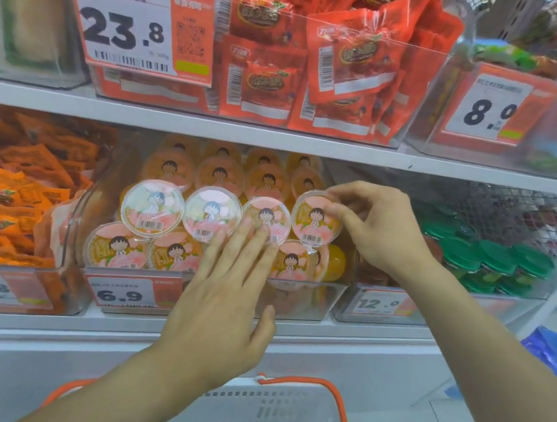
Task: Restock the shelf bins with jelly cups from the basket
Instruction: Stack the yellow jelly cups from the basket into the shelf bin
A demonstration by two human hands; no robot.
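Observation:
A clear shelf bin (324, 301) on the lower shelf holds several round jelly cups with pink cartoon lids, stacked in rows. My right hand (378, 228) pinches the rim of the rightmost top-row jelly cup (314, 219), thumb on its lid. My left hand (227, 294) lies flat with straight fingers, its fingertips pressing the neighbouring jelly cup (264, 214) and covering cups below. Two more cups (152, 208) stand to the left. The white basket (248, 417) with orange handles sits below at the bottom edge; its contents are hidden.
Orange snack packets (14, 190) fill the bin to the left. Green-lidded cups (491, 264) fill the bin to the right. Red packets (320, 60) sit in the bin on the upper shelf. Price tags (120, 294) hang on the bin fronts.

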